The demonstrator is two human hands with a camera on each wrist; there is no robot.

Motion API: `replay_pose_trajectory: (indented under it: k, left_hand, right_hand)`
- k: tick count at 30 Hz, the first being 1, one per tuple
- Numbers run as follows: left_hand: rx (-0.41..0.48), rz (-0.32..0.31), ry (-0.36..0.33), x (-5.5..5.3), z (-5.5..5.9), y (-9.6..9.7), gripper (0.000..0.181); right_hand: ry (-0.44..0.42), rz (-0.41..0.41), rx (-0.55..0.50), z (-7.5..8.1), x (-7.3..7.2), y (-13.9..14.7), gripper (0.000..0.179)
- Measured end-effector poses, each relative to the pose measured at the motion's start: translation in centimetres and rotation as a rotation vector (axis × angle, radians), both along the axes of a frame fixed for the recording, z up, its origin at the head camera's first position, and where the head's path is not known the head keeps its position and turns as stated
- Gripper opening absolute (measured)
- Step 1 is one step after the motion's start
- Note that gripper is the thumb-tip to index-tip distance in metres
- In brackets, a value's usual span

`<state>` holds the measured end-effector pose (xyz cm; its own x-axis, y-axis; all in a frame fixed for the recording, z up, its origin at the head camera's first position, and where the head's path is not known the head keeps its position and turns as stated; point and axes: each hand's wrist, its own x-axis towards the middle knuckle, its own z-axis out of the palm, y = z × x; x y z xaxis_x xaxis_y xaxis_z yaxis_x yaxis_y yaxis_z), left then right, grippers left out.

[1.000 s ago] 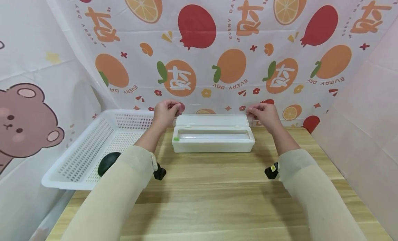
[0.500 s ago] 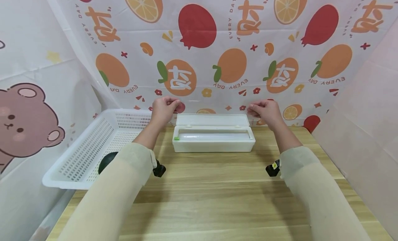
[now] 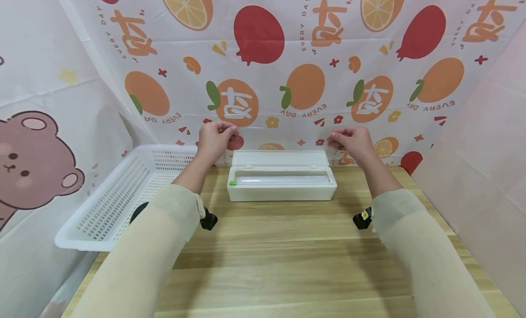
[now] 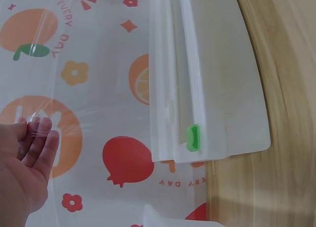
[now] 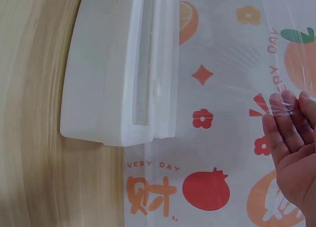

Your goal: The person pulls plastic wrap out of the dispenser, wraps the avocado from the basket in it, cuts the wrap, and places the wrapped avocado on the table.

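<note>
A white cling film dispenser box [image 3: 283, 193] stands at the back of the table with its lid [image 3: 281, 159] tipped back, a roll [image 3: 283, 179] showing inside. Beyond its left end, my left hand [image 3: 214, 142] pinches one corner of clear cling film [image 4: 69, 128] between thumb and fingers. My right hand [image 3: 355, 144] pinches the other side past the box's right end. Creases fan out from the fingertips in both wrist views, and the film is nearly invisible against the printed sheet. A green slider [image 4: 193, 137] sits at the box's left end.
On the left is a white perforated basket [image 3: 98, 204] with a dark green rounded object [image 3: 138, 211] in it, mostly hidden by the left sleeve. Fruit-printed sheeting [image 3: 271, 94] hangs right behind the box. The wooden table [image 3: 287, 258] extends toward me.
Both hands have risen slightly and moved a little farther apart, still pinching the film. My left sleeve now covers more of the dark green object. The box has stayed in place.
</note>
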<state>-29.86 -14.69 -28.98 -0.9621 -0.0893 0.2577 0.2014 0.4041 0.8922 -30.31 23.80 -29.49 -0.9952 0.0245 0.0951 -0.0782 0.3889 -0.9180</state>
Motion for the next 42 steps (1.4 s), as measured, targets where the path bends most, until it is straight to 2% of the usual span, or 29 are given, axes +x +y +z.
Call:
replay_pose_trajectory:
  k: [10,18,30,42]
  left_hand:
    - [0.005,-0.005,0.026,-0.2,1.2,0.0,0.028]
    - [0.058,-0.027,0.034,-0.2,2.1,0.0,0.025]
    - [0.059,-0.033,0.057,-0.2,3.9,0.2,0.026]
    - [0.111,-0.036,0.026,-0.4,5.8,0.3,0.026]
  right_hand:
    - [0.038,0.008,0.001,1.2,-0.1,0.0,0.032]
    - [0.043,-0.013,0.06,2.6,0.0,-0.1,0.034]
    - [0.056,-0.003,0.033,4.1,0.0,0.2,0.036]
    - [0.082,0.002,0.009,5.7,-0.2,0.2,0.038]
